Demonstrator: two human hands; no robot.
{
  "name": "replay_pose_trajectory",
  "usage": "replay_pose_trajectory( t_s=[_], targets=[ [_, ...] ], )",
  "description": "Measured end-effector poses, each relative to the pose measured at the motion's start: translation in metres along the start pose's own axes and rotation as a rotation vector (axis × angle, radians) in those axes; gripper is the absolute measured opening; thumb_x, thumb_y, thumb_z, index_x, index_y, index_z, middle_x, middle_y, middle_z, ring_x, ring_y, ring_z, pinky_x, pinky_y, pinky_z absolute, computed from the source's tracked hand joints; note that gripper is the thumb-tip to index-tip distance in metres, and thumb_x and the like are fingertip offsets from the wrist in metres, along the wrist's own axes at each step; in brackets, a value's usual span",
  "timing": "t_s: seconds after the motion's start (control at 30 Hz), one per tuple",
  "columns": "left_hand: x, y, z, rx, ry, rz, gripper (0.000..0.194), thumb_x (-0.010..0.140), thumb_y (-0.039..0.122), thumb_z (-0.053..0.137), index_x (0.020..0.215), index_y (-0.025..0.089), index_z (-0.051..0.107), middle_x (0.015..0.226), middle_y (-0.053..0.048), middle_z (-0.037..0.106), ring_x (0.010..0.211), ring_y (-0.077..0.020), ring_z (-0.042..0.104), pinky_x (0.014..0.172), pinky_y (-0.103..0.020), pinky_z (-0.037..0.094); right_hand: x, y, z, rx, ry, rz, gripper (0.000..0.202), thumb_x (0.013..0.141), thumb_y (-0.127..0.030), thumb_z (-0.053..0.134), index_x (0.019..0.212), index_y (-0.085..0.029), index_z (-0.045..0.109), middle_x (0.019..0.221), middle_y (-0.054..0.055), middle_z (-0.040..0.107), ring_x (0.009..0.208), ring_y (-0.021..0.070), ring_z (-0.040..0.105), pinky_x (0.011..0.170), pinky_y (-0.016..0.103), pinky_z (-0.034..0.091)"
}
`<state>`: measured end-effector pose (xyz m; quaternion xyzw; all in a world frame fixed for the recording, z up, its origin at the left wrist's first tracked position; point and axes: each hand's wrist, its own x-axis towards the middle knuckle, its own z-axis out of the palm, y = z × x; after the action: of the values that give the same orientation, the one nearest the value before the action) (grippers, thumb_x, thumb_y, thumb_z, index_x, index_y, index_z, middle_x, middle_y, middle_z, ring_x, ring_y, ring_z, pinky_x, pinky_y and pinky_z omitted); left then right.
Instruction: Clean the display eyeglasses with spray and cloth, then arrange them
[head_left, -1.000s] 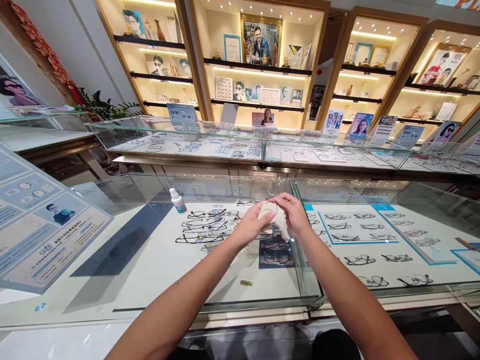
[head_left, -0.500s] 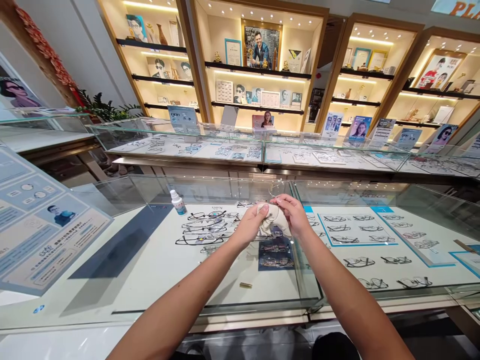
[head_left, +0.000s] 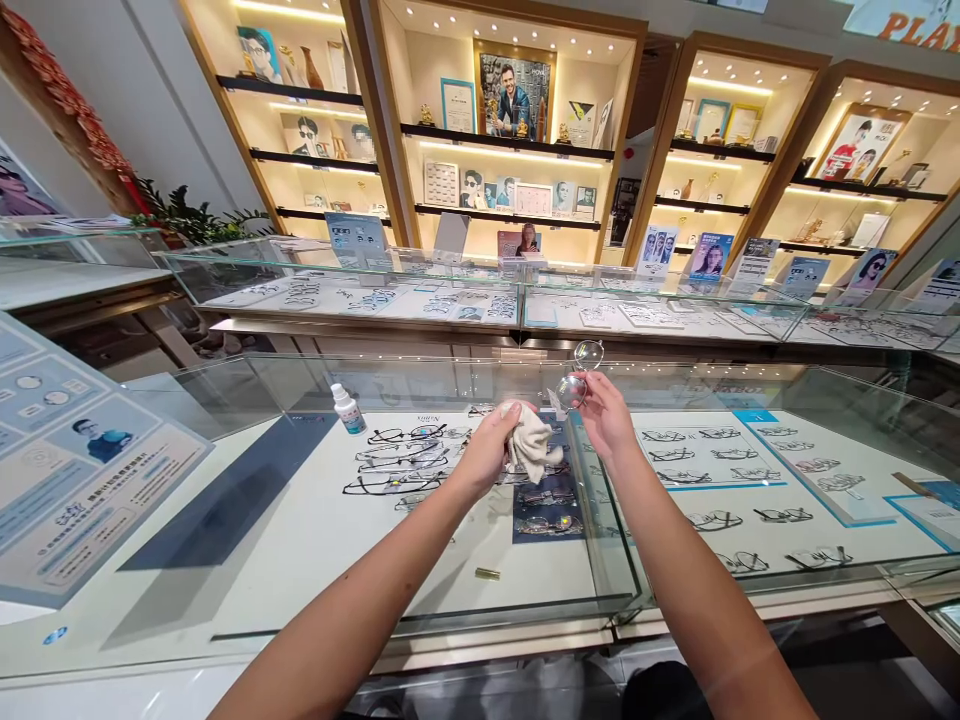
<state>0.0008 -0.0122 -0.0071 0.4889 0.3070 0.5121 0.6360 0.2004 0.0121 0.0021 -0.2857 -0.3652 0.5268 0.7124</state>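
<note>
A crumpled cream cloth [head_left: 531,446] hangs from my left hand [head_left: 489,446], which is closed on it. Just to the right, my right hand [head_left: 606,412] pinches a pair of round, thin-rimmed eyeglasses [head_left: 573,390] by the rim of one lens. Its other lens points up and away from me. Cloth and eyeglasses are apart. Both hands are above the glass display case [head_left: 285,600]. Below and left of the cloth, several dark-framed eyeglasses [head_left: 397,484] lie in rows inside the case.
A small white bottle [head_left: 348,410] stands at the left on the case. A gold-coloured bar [head_left: 487,574] lies near the front. A blue printed board [head_left: 82,460] leans at far left. More framed eyeglasses [head_left: 716,520] are in the right-hand case. Another glass counter [head_left: 420,330] runs behind.
The eyeglasses have come out of the cloth and moved up with my right hand. The cloth now hangs from my left hand alone. The view has shifted slightly.
</note>
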Motion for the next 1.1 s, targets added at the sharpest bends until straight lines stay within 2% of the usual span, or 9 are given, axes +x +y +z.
replay_pose_trajectory(
  t_s=[0.27, 0.37, 0.5, 0.63, 0.73, 0.83, 0.93, 1.0, 1.1],
  targets=[
    [-0.019, 0.001, 0.013, 0.064, -0.495, -0.263, 0.042, 0.086, 0.039, 0.063, 0.121, 0.019, 0.074, 0.099, -0.006, 0.067, 0.092, -0.0219, 0.060, 0.080, -0.030, 0.047, 0.008, 0.008, -0.006, 0.026, -0.016, 0.009, 0.032, 0.070, -0.044, 0.093, 0.086, -0.024, 0.073, 0.106, 0.002, 0.079, 0.077, 0.0122, 0.065, 0.061, 0.022, 0.051],
    [-0.026, -0.009, 0.018, 0.241, -0.596, -0.205, 0.047, 0.094, 0.043, 0.067, 0.137, 0.024, 0.065, 0.109, -0.005, 0.067, 0.093, -0.0189, 0.058, 0.081, -0.029, 0.043, 0.011, 0.009, -0.009, 0.027, -0.008, 0.013, 0.032, 0.070, -0.044, 0.092, 0.087, -0.023, 0.074, 0.104, 0.003, 0.079, 0.076, 0.0122, 0.065, 0.060, 0.022, 0.051],
    [-0.035, -0.019, 0.026, 0.235, -0.788, -0.174, 0.063, 0.097, 0.058, 0.068, 0.146, 0.024, 0.049, 0.116, -0.007, 0.068, 0.093, -0.0172, 0.059, 0.083, -0.030, 0.044, 0.010, 0.008, -0.009, -0.003, -0.011, 0.006, 0.030, 0.071, -0.044, 0.091, 0.087, -0.025, 0.074, 0.106, 0.002, 0.079, 0.077, 0.0133, 0.065, 0.060, 0.024, 0.051],
    [-0.039, -0.019, 0.028, 0.511, -0.988, -0.066, 0.045, 0.101, 0.057, 0.062, 0.133, 0.025, 0.063, 0.137, -0.012, 0.066, 0.122, -0.0252, 0.061, 0.107, -0.040, 0.045, 0.007, 0.005, -0.008, -0.048, -0.030, -0.003, 0.030, 0.073, -0.047, 0.091, 0.085, -0.025, 0.073, 0.108, 0.002, 0.079, 0.078, 0.0139, 0.066, 0.062, 0.025, 0.052],
    [-0.042, -0.021, 0.025, 0.699, -1.052, 0.062, 0.045, 0.101, 0.054, 0.061, 0.137, 0.028, 0.068, 0.148, -0.012, 0.059, 0.140, -0.0294, 0.053, 0.118, -0.042, 0.039, 0.005, 0.003, -0.006, -0.069, -0.046, -0.013, 0.032, 0.072, -0.048, 0.092, 0.085, -0.026, 0.074, 0.108, 0.002, 0.079, 0.079, 0.0144, 0.066, 0.063, 0.025, 0.051],
    [-0.044, -0.029, 0.025, 0.823, -1.074, 0.104, 0.050, 0.097, 0.053, 0.068, 0.140, 0.029, 0.069, 0.143, -0.012, 0.061, 0.138, -0.0311, 0.054, 0.116, -0.042, 0.042, 0.005, 0.004, -0.006, -0.092, -0.062, -0.022, 0.032, 0.073, -0.049, 0.091, 0.085, -0.026, 0.072, 0.108, 0.001, 0.079, 0.079, 0.0152, 0.066, 0.064, 0.027, 0.050],
    [-0.042, -0.032, 0.025, 0.813, -1.022, 0.170, 0.039, 0.096, 0.048, 0.070, 0.127, 0.024, 0.075, 0.120, -0.010, 0.071, 0.113, -0.0253, 0.066, 0.097, -0.034, 0.050, 0.004, 0.006, -0.005, -0.128, -0.098, -0.030, 0.031, 0.076, -0.050, 0.089, 0.087, -0.026, 0.072, 0.109, 0.001, 0.079, 0.082, 0.0160, 0.066, 0.067, 0.028, 0.049],
    [-0.034, -0.027, 0.021, 0.838, -0.832, 0.245, 0.028, 0.101, 0.043, 0.061, 0.106, 0.021, 0.076, 0.094, -0.006, 0.071, 0.085, -0.0190, 0.065, 0.078, -0.029, 0.048, 0.003, 0.005, -0.005, -0.166, -0.130, -0.053, 0.031, 0.079, -0.052, 0.086, 0.088, -0.027, 0.071, 0.110, 0.001, 0.079, 0.086, 0.0170, 0.067, 0.071, 0.029, 0.049],
    [-0.017, -0.015, 0.003, 0.982, -0.362, 0.428, 0.042, 0.107, 0.042, 0.044, 0.079, 0.020, 0.065, 0.072, -0.002, 0.060, 0.069, -0.0170, 0.052, 0.069, -0.031, 0.039, 0.001, 0.003, -0.004, -0.280, -0.175, -0.134, 0.031, 0.084, -0.055, 0.082, 0.090, -0.027, 0.069, 0.110, 0.002, 0.080, 0.091, 0.0190, 0.068, 0.078, 0.031, 0.049]
  ],
)
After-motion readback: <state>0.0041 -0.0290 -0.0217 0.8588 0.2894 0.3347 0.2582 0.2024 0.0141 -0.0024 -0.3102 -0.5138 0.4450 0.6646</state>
